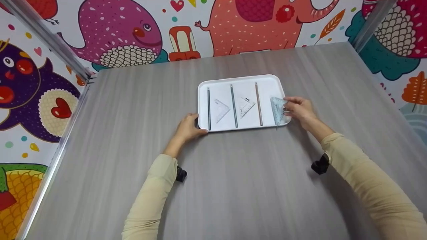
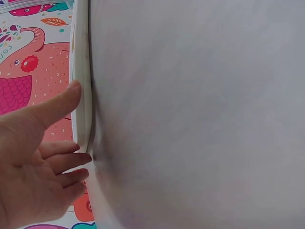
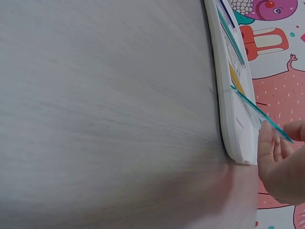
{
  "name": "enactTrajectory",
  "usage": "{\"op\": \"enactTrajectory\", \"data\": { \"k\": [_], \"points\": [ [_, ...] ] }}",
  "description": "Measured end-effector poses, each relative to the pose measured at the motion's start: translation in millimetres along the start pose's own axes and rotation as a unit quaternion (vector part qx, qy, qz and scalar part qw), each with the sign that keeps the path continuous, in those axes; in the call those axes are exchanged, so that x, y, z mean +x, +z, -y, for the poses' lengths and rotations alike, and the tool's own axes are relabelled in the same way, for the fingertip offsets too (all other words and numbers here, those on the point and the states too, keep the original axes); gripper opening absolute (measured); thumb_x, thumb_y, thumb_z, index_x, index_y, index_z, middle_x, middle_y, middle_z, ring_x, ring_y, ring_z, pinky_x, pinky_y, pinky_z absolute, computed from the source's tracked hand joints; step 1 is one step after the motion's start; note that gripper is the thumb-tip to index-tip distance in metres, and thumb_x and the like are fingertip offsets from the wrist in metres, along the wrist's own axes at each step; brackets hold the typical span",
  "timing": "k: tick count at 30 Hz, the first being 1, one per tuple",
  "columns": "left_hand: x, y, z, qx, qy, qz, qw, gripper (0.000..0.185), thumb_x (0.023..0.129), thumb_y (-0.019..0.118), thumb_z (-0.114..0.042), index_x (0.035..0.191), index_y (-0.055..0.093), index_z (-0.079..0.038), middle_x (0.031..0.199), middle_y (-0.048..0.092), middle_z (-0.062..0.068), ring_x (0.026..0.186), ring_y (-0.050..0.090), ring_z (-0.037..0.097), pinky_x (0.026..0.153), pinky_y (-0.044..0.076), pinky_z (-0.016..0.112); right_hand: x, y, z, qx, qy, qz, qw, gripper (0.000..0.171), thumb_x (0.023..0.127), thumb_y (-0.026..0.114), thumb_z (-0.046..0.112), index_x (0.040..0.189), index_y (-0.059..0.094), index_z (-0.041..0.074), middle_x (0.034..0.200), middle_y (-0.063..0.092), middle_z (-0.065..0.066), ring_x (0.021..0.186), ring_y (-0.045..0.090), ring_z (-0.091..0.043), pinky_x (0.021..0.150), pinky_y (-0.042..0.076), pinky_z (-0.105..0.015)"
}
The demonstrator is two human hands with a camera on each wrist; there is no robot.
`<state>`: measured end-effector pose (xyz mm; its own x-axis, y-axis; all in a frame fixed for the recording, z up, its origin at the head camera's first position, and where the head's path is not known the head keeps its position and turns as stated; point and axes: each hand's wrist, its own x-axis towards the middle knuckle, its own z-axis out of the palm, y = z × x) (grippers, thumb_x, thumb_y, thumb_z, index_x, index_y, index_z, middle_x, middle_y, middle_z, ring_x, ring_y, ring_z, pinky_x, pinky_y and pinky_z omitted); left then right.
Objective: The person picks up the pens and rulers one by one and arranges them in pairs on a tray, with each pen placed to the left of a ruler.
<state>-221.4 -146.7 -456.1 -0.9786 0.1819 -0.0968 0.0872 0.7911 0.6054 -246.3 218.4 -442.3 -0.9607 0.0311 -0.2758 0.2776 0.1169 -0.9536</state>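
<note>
A white tray (image 1: pixel 245 78) lies on the table with three pencils in it: a black pencil (image 1: pixel 209 108), a green pencil (image 1: pixel 234 106) and a brown pencil (image 1: pixel 259 104). Between them lie two clear set squares, one left (image 1: pixel 221 110) and one right (image 1: pixel 247 107). My left hand (image 1: pixel 188 128) rests against the tray's near left corner, thumb along the front rim and fingers at the side, quite straight in the left wrist view. With thumb and fingers, my right hand (image 1: pixel 300 110) pinches a bluish transparent set square (image 1: pixel 277 108), tilted over the tray's right end.
The grey wood-grain table (image 1: pixel 240 186) reaches a wall (image 1: pixel 186 20) with cartoon animals at the back. Metal posts (image 1: pixel 53 36) stand at the table's corners. Each wrist wears a small black camera (image 1: pixel 181 174).
</note>
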Motion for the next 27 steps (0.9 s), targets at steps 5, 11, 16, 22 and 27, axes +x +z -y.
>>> {"op": "enactTrajectory", "data": {
  "k": [5, 11, 16, 22, 27],
  "points": [
    [0.9, 1.0, 0.6, 0.000, 0.001, -0.001, 1.0000, 0.069, 0.070, 0.078, -0.019, 0.125, 0.047, 0.010, 0.125, 0.047, 0.028, 0.116, 0.045, 0.037, 0.100, 0.033, 0.042, 0, -1, -1, -0.006, 0.000, 0.002, 1.000, 0.040, 0.088, 0.051, 0.007, 0.125, 0.044, -0.009, 0.089, 0.053, 0.000, 0.077, 0.054, -0.007, 0.068, 0.050, -0.017],
    [1.9, 1.6, 2.5, -0.005, -0.007, 0.000, 1.0000, 0.068, 0.071, 0.077, -0.018, 0.126, 0.047, 0.009, 0.125, 0.047, 0.027, 0.115, 0.046, 0.036, 0.100, 0.033, 0.042, 2, 1, 0, -0.004, -0.004, 0.005, 1.000, 0.040, 0.089, 0.050, 0.007, 0.125, 0.043, -0.009, 0.090, 0.052, 0.000, 0.077, 0.054, -0.007, 0.068, 0.050, -0.017],
    [1.7, 2.1, 3.5, -0.006, -0.009, -0.003, 0.9999, 0.071, 0.070, 0.078, -0.021, 0.126, 0.047, 0.008, 0.126, 0.046, 0.028, 0.116, 0.045, 0.036, 0.100, 0.033, 0.041, 5, 5, 0, 0.006, -0.004, 0.003, 1.000, 0.038, 0.088, 0.050, 0.006, 0.123, 0.044, -0.009, 0.089, 0.052, -0.001, 0.075, 0.055, -0.007, 0.067, 0.050, -0.017],
    [1.0, 0.5, 2.0, 0.000, -0.006, -0.004, 1.0000, 0.070, 0.069, 0.078, -0.025, 0.124, 0.049, 0.007, 0.124, 0.048, 0.027, 0.115, 0.045, 0.037, 0.099, 0.034, 0.041, 9, 7, 2, 0.006, -0.009, -0.003, 1.000, 0.037, 0.088, 0.050, 0.005, 0.122, 0.045, -0.009, 0.085, 0.053, 0.001, 0.072, 0.056, -0.006, 0.067, 0.050, -0.017],
    [0.8, 0.4, 0.4, 0.011, -0.008, 0.001, 0.9999, 0.070, 0.071, 0.077, -0.022, 0.126, 0.046, 0.008, 0.127, 0.046, 0.028, 0.119, 0.043, 0.038, 0.101, 0.032, 0.042, 13, 9, 3, -0.006, -0.015, -0.012, 1.000, 0.036, 0.088, 0.050, 0.007, 0.121, 0.047, -0.007, 0.085, 0.053, 0.001, 0.072, 0.056, -0.006, 0.066, 0.050, -0.017]
  ]
}}
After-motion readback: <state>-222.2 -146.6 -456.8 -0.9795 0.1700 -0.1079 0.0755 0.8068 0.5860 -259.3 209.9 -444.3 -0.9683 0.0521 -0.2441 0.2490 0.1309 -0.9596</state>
